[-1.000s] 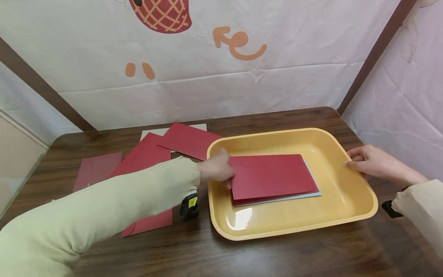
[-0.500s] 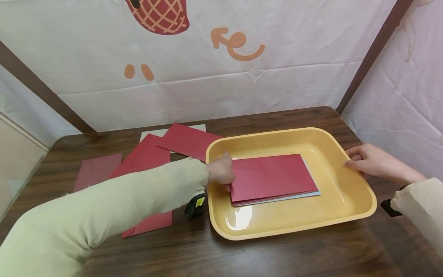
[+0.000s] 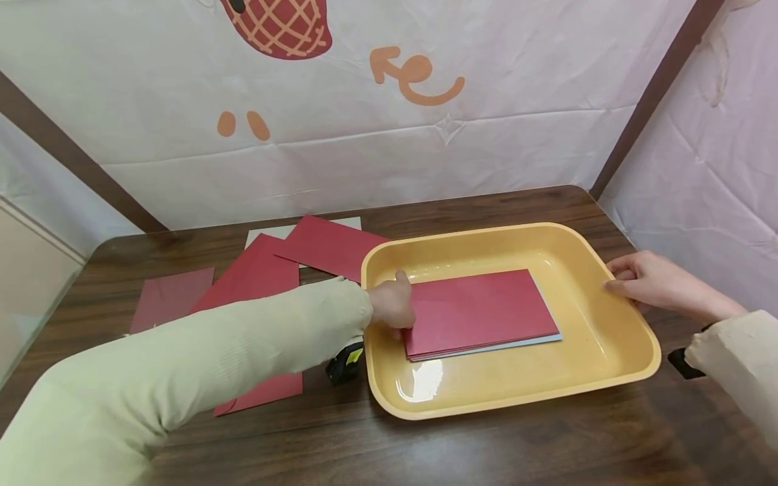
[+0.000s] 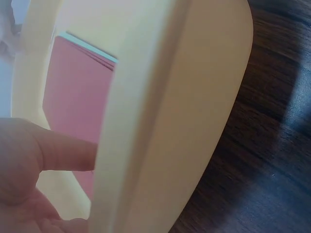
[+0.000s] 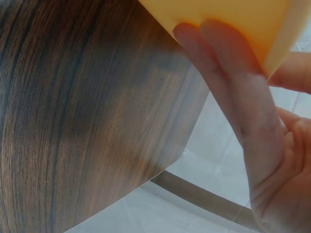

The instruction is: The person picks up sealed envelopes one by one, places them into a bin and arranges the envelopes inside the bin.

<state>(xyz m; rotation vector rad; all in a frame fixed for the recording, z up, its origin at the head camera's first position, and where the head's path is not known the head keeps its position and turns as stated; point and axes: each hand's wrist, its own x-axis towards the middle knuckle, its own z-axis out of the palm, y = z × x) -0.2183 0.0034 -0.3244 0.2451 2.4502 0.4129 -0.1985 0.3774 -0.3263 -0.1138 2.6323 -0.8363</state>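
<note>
The left hand (image 3: 394,305) reaches over the left rim of the shallow rectangular yellow plastic tray (image 3: 608,351), its grip pinching the left end of the stack of red paper envelopes (image 3: 480,310): the thumb lies on top and the other fingers curl down at the stack's edge, and the left wrist view shows one straight finger (image 4: 63,153) laid against the red paper just inside the tray wall. The stack lies flat in the middle of the tray, its long side running left to right, with a pale blue-grey sheet showing along its near and right edges. The right hand (image 3: 653,283) grips the tray's right rim, thumb over the top edge and fingers (image 5: 228,73) pressed against the outer wall underneath, as the right wrist view shows. The tray sits on the right half of the dark brown wood-grain tabletop (image 3: 486,445). Left of the tray, more loose red envelopes (image 3: 261,277) lie overlapping on the tabletop, one of them over a white sheet (image 3: 267,233) at the far side, and a paler red one lies at the far left. Both arms wear pale green sleeves (image 3: 200,364). Behind the tabletop hangs a white cloth backdrop with orange and red drawings (image 3: 419,74).
</note>
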